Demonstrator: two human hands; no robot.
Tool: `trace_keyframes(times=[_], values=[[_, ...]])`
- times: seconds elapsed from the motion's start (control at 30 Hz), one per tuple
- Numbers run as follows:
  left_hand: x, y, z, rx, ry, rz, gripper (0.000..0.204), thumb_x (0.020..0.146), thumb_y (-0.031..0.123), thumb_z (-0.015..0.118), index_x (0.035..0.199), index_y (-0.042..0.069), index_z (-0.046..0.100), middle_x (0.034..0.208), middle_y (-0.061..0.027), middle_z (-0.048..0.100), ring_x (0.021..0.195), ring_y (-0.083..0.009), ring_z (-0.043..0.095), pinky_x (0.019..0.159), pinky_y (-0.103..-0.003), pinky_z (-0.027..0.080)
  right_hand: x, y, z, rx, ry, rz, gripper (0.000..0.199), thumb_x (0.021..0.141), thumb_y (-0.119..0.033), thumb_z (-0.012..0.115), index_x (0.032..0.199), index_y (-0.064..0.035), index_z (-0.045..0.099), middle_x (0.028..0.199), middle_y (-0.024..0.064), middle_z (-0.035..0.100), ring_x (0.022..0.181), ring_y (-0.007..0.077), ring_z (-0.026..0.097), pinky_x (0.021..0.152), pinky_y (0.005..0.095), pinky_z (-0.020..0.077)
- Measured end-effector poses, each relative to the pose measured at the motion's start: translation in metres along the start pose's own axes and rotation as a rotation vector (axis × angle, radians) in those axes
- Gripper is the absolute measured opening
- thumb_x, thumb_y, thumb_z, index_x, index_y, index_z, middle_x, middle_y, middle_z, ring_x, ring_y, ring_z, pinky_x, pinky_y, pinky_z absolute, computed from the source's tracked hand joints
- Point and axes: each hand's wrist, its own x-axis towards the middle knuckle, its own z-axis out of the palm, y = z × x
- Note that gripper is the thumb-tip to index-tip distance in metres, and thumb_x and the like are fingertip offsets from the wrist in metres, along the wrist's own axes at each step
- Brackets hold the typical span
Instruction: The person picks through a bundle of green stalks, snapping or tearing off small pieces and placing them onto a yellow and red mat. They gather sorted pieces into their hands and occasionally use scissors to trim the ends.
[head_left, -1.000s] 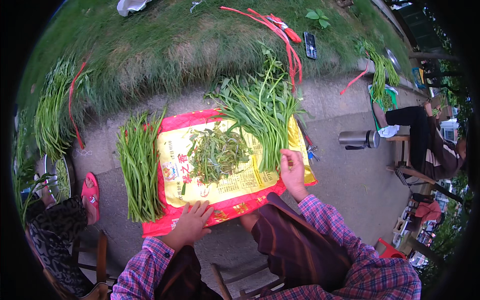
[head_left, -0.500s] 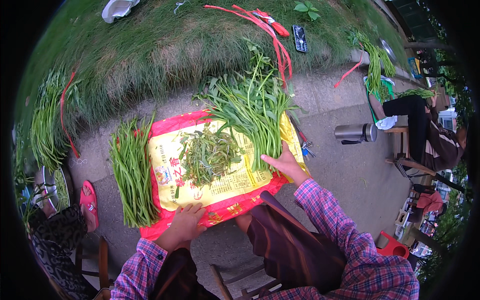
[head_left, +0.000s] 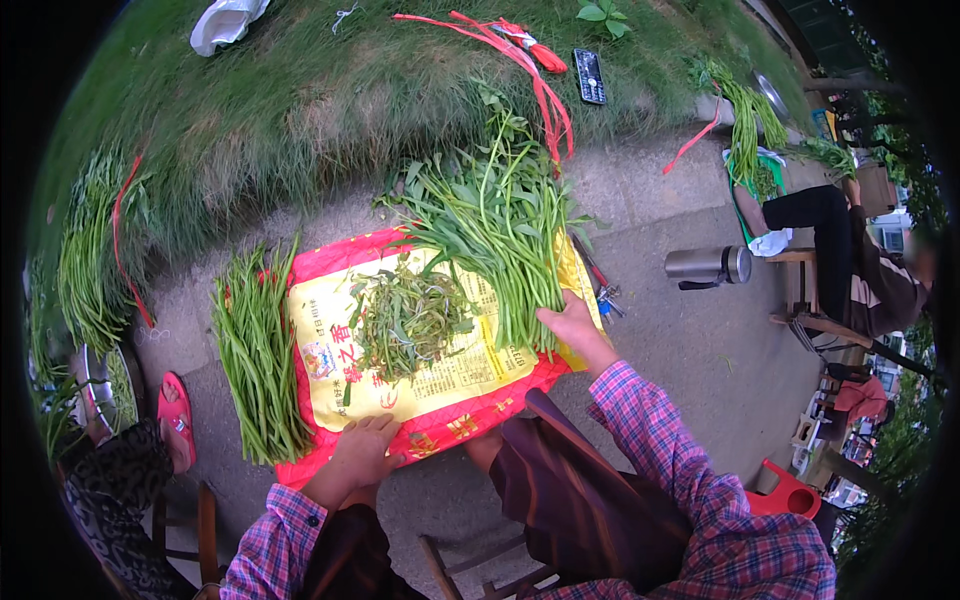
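Two bare hands are at a flat sack of yellow and red printed plastic (head_left: 325, 405). A bundle of long green stems with narrow leaves (head_left: 500, 235) lies across the sack's far right part, its leafy tops running past the far edge and its bare stem ends pointing back toward the person. The right hand (head_left: 578, 332) is at those ends, thumb held apart and touching them from the right; the other fingers are partly hidden, so whether they close around the stems cannot be told. The left hand (head_left: 360, 456) lies palm down on the sack's red near edge, fingers extended and holding nothing visible.

The leafy bundle looks light, with crisp, smooth stems that probably bend a little before snapping and may slide over one another; the leaves look soft and easily bruised. The gathered bare stems, a little above their ends, seem the best place to take hold.

Left of the sack's middle sits a loose, tangled heap of green and brownish leaf scraps (head_left: 410, 315); along its left edge lies a second bundle of mostly leafless green stems (head_left: 255, 360).
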Motion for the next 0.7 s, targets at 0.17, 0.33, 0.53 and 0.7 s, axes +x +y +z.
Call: trace_keyframes(times=[0.17, 0.33, 0.53, 0.7], values=[[0.0, 0.002, 0.0, 0.007, -0.017, -0.023, 0.059, 0.08, 0.038, 0.07, 0.129, 0.009, 0.053, 0.135, -0.0116, 0.053, 0.122, -0.0307, 0.052, 0.101, -0.047, 0.04, -0.002, 0.012, 0.009, -0.019, 0.043, -0.108, 0.046, 0.079, -0.017, 0.064, 0.119, 0.0031, 0.055, 0.104, 0.0163, 0.068, 0.096, 0.0274, 0.066, 0.089, 0.0344, 0.049], [0.003, 0.003, -0.001, 0.023, -0.016, -0.022, 0.059, 0.079, 0.037, 0.07, 0.128, 0.009, 0.054, 0.134, -0.0121, 0.053, 0.121, -0.031, 0.052, 0.1, -0.047, 0.041, 0.005, 0.018, 0.01, -0.083, 0.037, -0.166, 0.049, 0.08, -0.022, 0.068, 0.12, 0.0025, 0.054, 0.108, 0.0192, 0.067, 0.1, 0.0306, 0.065, 0.092, 0.0363, 0.0479], [0.003, 0.002, 0.003, 0.018, 0.006, -0.011, 0.057, 0.078, 0.036, 0.071, 0.126, 0.008, 0.055, 0.132, -0.0124, 0.054, 0.119, -0.0314, 0.054, 0.098, -0.046, 0.042, -0.009, -0.019, -0.002, -0.111, -0.125, -0.163, 0.055, 0.085, -0.035, 0.071, 0.123, 0.0016, 0.056, 0.11, 0.0183, 0.067, 0.101, 0.0314, 0.065, 0.092, 0.0369, 0.0483], [0.002, 0.001, 0.003, -0.017, 0.024, -0.005, 0.057, 0.078, 0.035, 0.071, 0.126, 0.007, 0.055, 0.134, -0.0126, 0.053, 0.12, -0.0322, 0.053, 0.099, -0.046, 0.042, 0.032, 0.016, -0.059, -0.278, 0.235, -0.077, 0.039, 0.089, -0.038, 0.064, 0.108, -0.0045, 0.07, 0.109, 0.0193, 0.067, 0.101, 0.0338, 0.065, 0.087, 0.038, 0.0506]])
